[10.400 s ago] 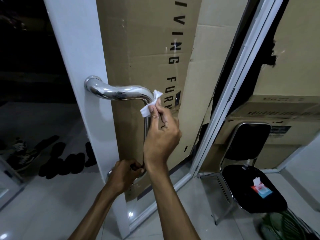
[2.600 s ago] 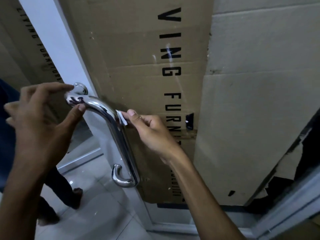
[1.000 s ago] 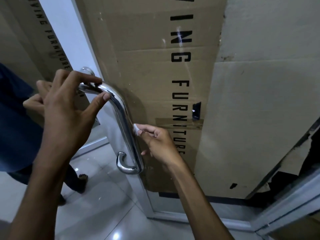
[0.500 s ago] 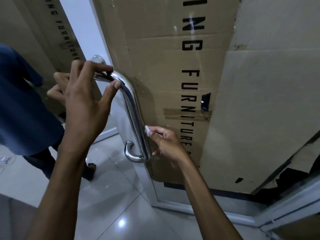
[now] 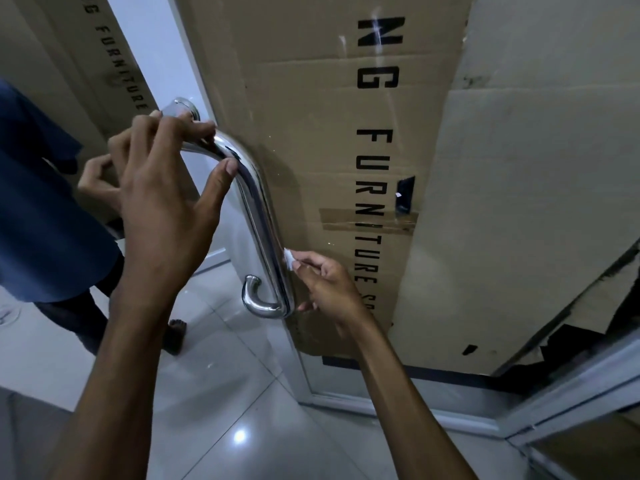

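The right hand (image 5: 329,285) has slid down the handle (image 5: 263,220) since the earlier frames. It has gone from just under the upper bend to the lower part of the bar, above the bottom curl. The view has also swung in closer to the door (image 5: 221,237).

The right hand's grip is clamped on a small white tissue (image 5: 288,259), pinched between thumb and fingertips. The tissue is pressed against the bar's 3 o'clock side.

The left hand (image 5: 166,202) sits at 10 o'clock from the right one. Its grip is closed on the handle's top bend, with the fingers curled over the tube and the thumb pressing up from beneath.

The chrome handle stands upright at the middle of the view, fixed to the door's edge. Printed cardboard (image 5: 311,133) fills the space behind it, from 12 to 3 o'clock. At 9 o'clock a blue shirt (image 5: 41,220) shows, and glossy floor (image 5: 242,410) tiles lie at 6 o'clock.
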Action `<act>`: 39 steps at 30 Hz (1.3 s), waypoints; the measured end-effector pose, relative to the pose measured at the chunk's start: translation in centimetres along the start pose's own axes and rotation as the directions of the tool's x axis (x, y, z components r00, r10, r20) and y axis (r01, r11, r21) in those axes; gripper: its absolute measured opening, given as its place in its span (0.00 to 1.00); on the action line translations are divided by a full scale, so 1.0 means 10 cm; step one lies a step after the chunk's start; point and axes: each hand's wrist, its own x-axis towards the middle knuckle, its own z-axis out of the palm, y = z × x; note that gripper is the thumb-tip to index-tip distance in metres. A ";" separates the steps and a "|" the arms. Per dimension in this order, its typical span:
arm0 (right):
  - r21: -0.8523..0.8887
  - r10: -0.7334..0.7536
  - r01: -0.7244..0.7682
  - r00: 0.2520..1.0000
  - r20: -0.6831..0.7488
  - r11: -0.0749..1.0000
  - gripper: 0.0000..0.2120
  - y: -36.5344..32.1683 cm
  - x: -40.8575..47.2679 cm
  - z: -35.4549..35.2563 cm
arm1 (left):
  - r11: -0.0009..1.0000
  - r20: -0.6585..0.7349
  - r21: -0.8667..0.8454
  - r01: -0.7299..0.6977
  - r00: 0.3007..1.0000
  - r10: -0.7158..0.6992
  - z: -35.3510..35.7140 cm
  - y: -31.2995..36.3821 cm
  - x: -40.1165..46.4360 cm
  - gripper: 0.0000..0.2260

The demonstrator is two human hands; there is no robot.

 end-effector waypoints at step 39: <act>0.381 0.216 -0.093 0.930 -0.296 0.920 0.15 1.62 0.41 0.22 | 0.993 -0.082 -0.078 -0.091 0.993 0.085 0.12 -0.22 0.05 0.21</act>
